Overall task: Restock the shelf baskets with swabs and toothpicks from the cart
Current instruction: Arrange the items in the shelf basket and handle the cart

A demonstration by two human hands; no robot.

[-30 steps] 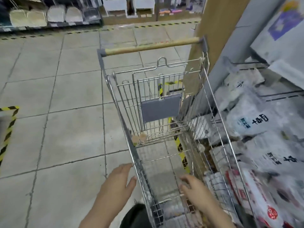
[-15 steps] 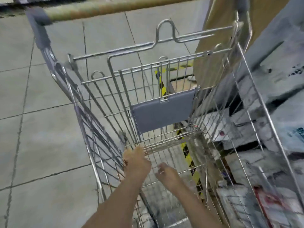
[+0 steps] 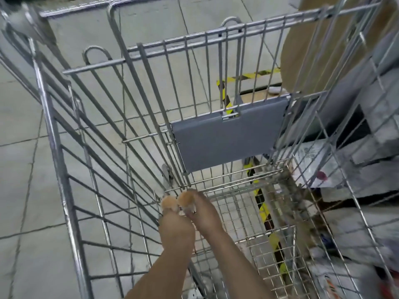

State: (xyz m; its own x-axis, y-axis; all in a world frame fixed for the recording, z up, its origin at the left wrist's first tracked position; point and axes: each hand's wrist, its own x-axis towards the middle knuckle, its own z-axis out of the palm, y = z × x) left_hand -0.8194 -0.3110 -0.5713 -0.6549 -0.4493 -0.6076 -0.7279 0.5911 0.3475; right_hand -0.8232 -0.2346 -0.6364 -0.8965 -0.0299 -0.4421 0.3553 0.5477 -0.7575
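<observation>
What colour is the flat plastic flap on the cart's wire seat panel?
Grey flat plastic flap, plain; the head view shows it.

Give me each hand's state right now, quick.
Left hand: grips a small tan container at the cart's far corner.
Right hand: grips a second tan container beside it.

Light: even, diffuse, moderately bright; shadows faint.
Blur: motion smear on white packaged goods (image 3: 356, 275) at right.
Distortion: silver wire shopping cart (image 3: 64, 190) bars bow outward at edges.
</observation>
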